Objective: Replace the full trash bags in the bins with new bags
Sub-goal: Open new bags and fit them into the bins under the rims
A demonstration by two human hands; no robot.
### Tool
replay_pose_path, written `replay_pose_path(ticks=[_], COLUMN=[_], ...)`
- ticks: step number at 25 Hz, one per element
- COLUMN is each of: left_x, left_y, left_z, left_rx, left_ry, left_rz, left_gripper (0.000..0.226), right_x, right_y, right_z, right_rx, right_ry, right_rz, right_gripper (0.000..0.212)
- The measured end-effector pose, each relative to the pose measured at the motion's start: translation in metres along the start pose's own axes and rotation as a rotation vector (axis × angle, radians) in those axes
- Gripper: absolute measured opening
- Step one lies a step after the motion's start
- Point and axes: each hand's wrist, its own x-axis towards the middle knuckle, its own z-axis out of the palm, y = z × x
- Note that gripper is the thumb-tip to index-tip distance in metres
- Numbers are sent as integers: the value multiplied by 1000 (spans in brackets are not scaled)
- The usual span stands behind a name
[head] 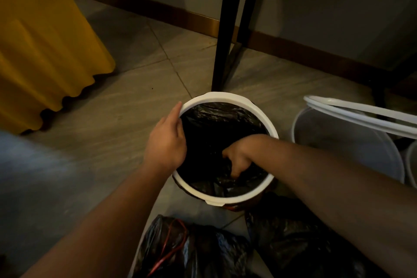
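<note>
views: your wide-angle head camera only | stance: you look from just above the bin [228, 98], close over its mouth | facing: forward and steeply down to the floor [126, 88] | frame: bin and its black bag [216, 115] centred, wall [338, 7] at top, your forearms [101, 221] entering from below

I see grey floor tiles [126, 106]; at twelve o'clock a black furniture leg [222, 29] stands before the wall [327, 7] and brown baseboard [158, 10], yellow cloth [40, 40] at ten.
</note>
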Motion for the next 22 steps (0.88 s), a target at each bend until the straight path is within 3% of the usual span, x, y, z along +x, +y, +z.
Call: replay_pose_path(ticks=[3,6,11,14,17,20,22], left_x=[-2,-2,-3,-4,-4,-2,-5], left_y=[-5,-4,-4,-3,3,15,24], left_z=[1,3,6,4,3,-9,-19], left_rx=[-57,-54,-33,-20,1,-45,13], left_ry=[29,50,60,44,25,-43,-8], left_rz=[-41,-41,-36,-40,-62,-119,-142], left_gripper=[50,51,52,52,52,48,50], right_x=[11,9,19,4,-35,-88,-122], right_y=[-13,-29,-59,-59,-56,-47,-39], right_z=[12,4,23,28,17,24,39], right_rx=[-107,-10,-259,28,419,605,735], right_ry=[-44,82,-22,1,218,584,738], right_rz=[-43,-150,-247,-215,-173,-250,-275], right_gripper=[66,62,54,52,41,27,24])
